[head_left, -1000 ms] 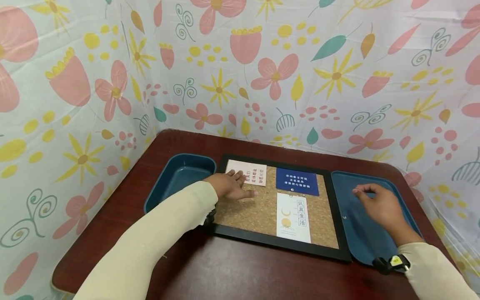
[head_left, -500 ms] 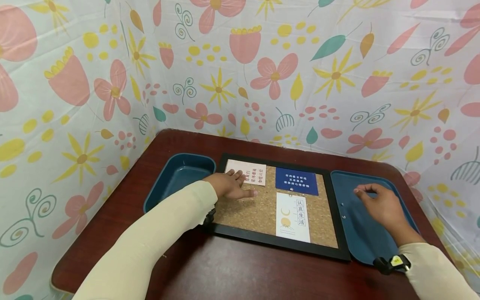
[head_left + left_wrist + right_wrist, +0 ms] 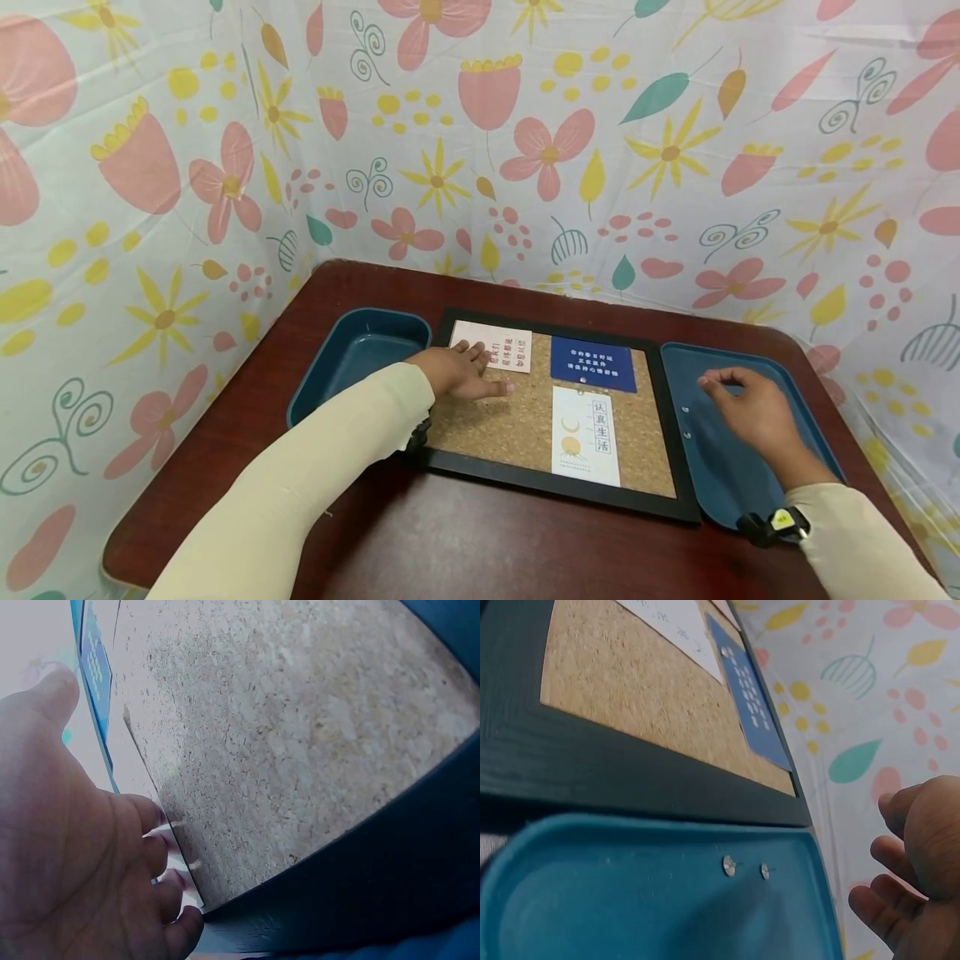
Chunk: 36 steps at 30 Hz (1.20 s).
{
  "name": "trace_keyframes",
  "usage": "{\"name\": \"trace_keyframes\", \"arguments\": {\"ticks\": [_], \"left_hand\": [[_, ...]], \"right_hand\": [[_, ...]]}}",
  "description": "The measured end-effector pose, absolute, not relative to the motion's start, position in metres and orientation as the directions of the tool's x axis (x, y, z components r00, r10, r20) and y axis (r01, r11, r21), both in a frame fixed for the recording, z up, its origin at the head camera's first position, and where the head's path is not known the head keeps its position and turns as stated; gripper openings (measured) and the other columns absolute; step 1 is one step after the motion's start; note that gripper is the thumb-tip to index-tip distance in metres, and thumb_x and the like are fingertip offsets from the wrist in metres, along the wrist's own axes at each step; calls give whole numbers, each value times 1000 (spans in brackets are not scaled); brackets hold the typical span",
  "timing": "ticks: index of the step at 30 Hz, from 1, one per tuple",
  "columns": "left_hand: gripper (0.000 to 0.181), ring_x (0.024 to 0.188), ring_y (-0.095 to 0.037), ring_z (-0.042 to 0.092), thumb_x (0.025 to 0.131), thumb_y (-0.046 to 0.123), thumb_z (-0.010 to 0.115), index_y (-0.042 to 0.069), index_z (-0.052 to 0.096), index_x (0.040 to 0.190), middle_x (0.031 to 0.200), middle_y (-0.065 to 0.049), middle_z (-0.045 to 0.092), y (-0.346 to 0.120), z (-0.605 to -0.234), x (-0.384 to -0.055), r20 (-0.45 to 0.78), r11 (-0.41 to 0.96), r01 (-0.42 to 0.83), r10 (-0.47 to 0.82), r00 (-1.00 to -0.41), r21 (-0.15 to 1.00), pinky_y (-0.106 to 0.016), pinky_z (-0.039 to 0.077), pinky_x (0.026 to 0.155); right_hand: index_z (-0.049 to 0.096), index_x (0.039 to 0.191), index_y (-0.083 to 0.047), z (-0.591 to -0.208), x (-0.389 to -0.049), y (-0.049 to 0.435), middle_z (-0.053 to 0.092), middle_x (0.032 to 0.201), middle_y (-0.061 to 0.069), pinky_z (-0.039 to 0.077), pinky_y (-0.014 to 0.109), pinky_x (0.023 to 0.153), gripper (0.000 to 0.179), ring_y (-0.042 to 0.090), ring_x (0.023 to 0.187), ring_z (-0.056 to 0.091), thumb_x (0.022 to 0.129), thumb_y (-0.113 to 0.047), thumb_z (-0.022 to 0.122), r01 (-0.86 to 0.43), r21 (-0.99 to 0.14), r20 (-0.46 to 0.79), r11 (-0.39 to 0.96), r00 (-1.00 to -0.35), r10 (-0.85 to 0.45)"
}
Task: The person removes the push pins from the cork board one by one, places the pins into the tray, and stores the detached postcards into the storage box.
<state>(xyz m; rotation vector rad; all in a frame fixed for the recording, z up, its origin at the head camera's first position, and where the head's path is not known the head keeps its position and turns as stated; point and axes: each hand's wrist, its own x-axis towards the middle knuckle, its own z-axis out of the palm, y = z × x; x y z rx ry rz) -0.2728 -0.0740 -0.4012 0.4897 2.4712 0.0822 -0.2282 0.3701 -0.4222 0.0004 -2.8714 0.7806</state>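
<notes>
My left hand (image 3: pixel 453 373) lies with its fingers spread over a pale pink card (image 3: pixel 513 346) at the upper left of a cork board (image 3: pixel 517 425); in the left wrist view the fingertips are at the card's edge. Over the blue tray (image 3: pixel 716 475) on the right hovers my right hand (image 3: pixel 759 417), fingers loosely bent, thumb and forefinger close together. Nothing shows between them. Two clear push pins (image 3: pixel 729 865) lie in that tray near the board. A blue card (image 3: pixel 592 362) and a white card (image 3: pixel 587 442) are on the board, each with a small pin at its edge.
A deeper blue tray (image 3: pixel 367 350) stands left of the board, partly behind the left forearm. The board's black frame (image 3: pixel 555 483) abuts the right tray. All rest on a dark red-brown table (image 3: pixel 465 550), with a floral curtain (image 3: pixel 480 167) behind and at the sides.
A second push pin shows in the right tray that was not visible a second ago. My right hand has shifted slightly left. The left hand stays in place.
</notes>
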Motion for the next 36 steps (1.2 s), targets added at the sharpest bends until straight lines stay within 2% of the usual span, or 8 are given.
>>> {"name": "trace_keyframes", "arguments": {"ticks": [11, 23, 30, 36], "left_hand": [[99, 157, -26, -4, 93, 86, 19, 20, 8, 166, 172, 1, -4, -74, -403, -275, -558, 923, 346, 378, -739, 168, -53, 11, 123], [100, 156, -31, 3, 93, 85, 17, 17, 19, 165, 172, -4, 6, -71, -399, -281, -547, 905, 397, 413, -728, 155, -53, 15, 123], [92, 156, -32, 3, 97, 81, 20, 18, 20, 165, 172, -3, 6, -71, -398, -280, -555, 900, 395, 426, -714, 183, -55, 13, 123], [95, 156, -31, 5, 95, 84, 19, 20, 20, 165, 172, -1, 7, -72, -396, -278, -558, 905, 383, 419, -716, 187, -55, 14, 122]], "right_hand": [[69, 121, -1, -429, -232, 352, 67, 118, 25, 45, 39, 64, 43, 33, 89, 64, 105, -40, 58, -57, -513, 162, 856, -986, 32], [67, 123, -3, -432, -233, 341, 68, 113, 22, 46, 36, 57, 43, 23, 78, 64, 106, -41, 57, -73, -535, 147, 842, -989, 7], [68, 121, -3, -431, -234, 334, 67, 118, 23, 46, 37, 60, 43, 25, 80, 62, 106, -42, 56, -78, -527, 143, 846, -990, -2], [66, 123, -3, -427, -246, 307, 64, 124, 24, 49, 46, 67, 39, 33, 91, 62, 107, -37, 57, -99, -539, 150, 837, -988, -20]]}}
